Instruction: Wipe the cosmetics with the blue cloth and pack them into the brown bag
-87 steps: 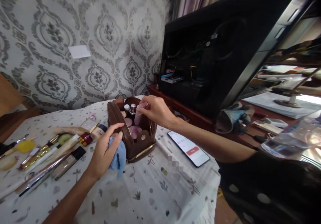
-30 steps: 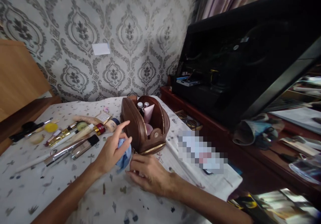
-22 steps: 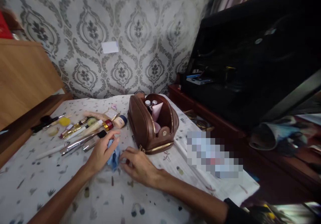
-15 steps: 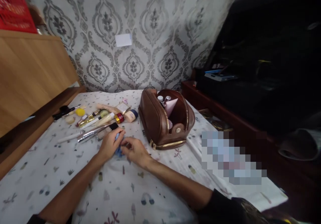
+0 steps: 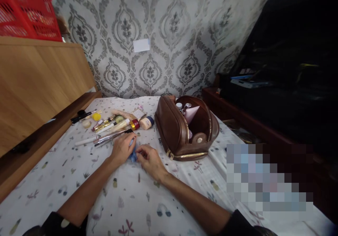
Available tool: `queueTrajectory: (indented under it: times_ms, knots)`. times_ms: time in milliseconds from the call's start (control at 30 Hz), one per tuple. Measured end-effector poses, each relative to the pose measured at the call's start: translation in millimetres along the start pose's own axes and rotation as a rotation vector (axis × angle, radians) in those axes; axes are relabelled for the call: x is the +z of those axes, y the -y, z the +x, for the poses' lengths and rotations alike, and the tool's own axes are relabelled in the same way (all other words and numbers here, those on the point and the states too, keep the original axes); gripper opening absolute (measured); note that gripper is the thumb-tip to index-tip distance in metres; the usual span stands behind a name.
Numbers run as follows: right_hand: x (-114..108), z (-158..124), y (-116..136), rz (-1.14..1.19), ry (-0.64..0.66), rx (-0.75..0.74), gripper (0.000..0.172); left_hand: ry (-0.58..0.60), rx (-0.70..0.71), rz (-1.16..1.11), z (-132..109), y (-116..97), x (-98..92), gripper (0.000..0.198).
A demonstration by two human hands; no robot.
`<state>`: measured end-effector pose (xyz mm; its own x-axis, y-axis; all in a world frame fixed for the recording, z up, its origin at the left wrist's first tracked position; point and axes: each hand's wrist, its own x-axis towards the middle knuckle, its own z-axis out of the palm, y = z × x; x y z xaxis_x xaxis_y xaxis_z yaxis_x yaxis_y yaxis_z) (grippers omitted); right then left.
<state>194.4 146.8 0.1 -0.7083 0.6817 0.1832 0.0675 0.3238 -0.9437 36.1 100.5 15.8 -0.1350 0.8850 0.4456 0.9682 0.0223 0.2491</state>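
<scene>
A small, soft-looking blue item (image 5: pixel 133 155) is between my two hands, low over the patterned sheet; its kind is not clear. My left hand (image 5: pixel 124 147) is closed around its upper part, back of the hand facing up. The fingers of my right hand (image 5: pixel 149 158) are curled in a pinch at its right edge. Just right of my hands stands an unzipped brown cosmetic bag (image 5: pixel 171 126). Inside it show a pale pink tube (image 5: pixel 191 114), a white-capped bottle (image 5: pixel 179 106) and a shiny-capped container (image 5: pixel 187 107).
Behind my left hand lie loose cosmetics: a silver tube (image 5: pixel 108 138), a red jar with gold (image 5: pixel 135 124), a navy-capped bottle (image 5: pixel 146 122), a yellow round item (image 5: pixel 96 116) and several brushes or pencils. A wooden cabinet (image 5: pixel 42 84) bounds the left, patterned wallpaper (image 5: pixel 169 60) the back.
The whole view has shifted, so everything sits further right in the picture, and more of the red basket shows. My hands remain at the blue item with little change of grip.
</scene>
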Motion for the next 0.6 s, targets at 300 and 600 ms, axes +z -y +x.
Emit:
queueTrajectory:
  times_ms: [300,600]
  knots:
    - [-1,-2,3,0.052,-0.011,0.085,0.015,0.028,-0.166,0.233,91,20,-10.1,0.031]
    - [-2,0,3,-0.016,-0.022,0.053,0.016,0.264,0.019,0.281,117,16,8.5,0.035]
